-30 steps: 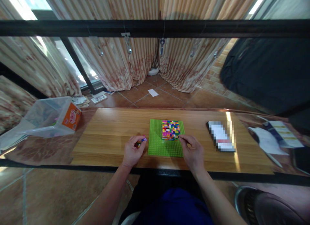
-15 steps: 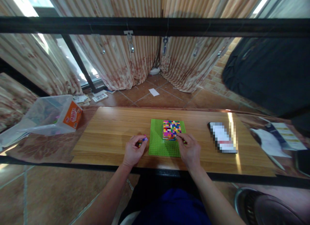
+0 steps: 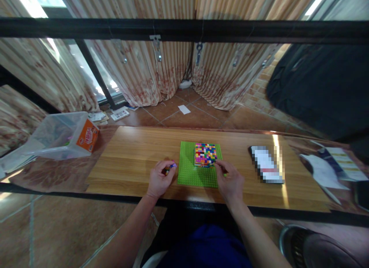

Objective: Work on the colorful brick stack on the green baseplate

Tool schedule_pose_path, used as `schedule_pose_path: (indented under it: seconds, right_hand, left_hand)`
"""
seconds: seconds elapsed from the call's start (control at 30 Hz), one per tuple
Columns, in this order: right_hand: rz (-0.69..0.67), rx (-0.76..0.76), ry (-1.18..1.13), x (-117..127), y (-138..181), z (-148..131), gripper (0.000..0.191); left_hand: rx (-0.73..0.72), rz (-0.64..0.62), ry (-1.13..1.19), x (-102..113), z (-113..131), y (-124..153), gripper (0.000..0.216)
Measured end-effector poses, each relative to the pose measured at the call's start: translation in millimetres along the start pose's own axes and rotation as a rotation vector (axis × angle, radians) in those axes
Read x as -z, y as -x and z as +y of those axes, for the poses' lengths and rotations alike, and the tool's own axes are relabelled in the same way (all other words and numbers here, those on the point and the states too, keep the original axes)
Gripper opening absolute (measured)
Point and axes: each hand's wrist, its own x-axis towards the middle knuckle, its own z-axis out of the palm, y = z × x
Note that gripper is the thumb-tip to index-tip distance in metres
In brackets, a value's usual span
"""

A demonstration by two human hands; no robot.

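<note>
A many-coloured block built of small toy bricks [image 3: 205, 154] stands on a green studded baseplate [image 3: 187, 172], towards its back right. My left hand [image 3: 159, 180] is closed around several small toy bricks [image 3: 172, 166] just left of the baseplate; a purple one shows at the fingertips. At the block's front right corner, my right hand [image 3: 231, 182] has thumb and forefinger pinched together. What lies between those fingertips is too small to make out. A bit of yellow-green shows under that hand.
A phone with a blurred screen [image 3: 266, 164] lies to the right on the wooden board [image 3: 129, 152]. Papers [image 3: 319, 170] are beyond it at far right. A clear plastic bin [image 3: 62, 135] with an orange label stands at left. A black bar [image 3: 184, 30] crosses high in front.
My right hand has shifted slightly right, away from the block's front edge towards its corner. My left hand stays in place beside the baseplate. The whole view has shifted a little.
</note>
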Motion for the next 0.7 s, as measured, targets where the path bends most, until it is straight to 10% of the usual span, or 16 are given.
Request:
schedule_pose_path:
  seconds: [0.7]
  right_hand:
    - [-0.061,0.246,0.233,-4.8,8.7,9.0,0.032]
  left_hand:
    - [-0.011,-0.002,-0.002,0.4,1.2,0.2,0.012]
